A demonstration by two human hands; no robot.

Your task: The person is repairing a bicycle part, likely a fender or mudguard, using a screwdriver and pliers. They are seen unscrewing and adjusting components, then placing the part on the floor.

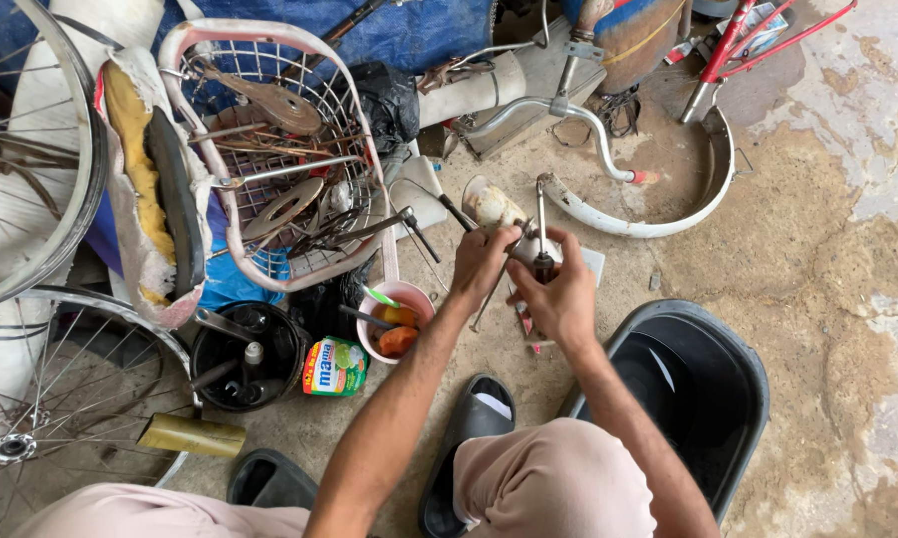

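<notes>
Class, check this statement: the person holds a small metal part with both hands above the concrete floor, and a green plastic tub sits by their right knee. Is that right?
One detail is wrong: the head view shows the plastic tub is black, not green. The left hand and right hand do hold the small metal part over the concrete floor.

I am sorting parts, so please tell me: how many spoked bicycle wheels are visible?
2: one silver spoked bicycle wheel at the upper left edge, another spoked wheel at the lower left. More may be hidden outside the picture.
</notes>
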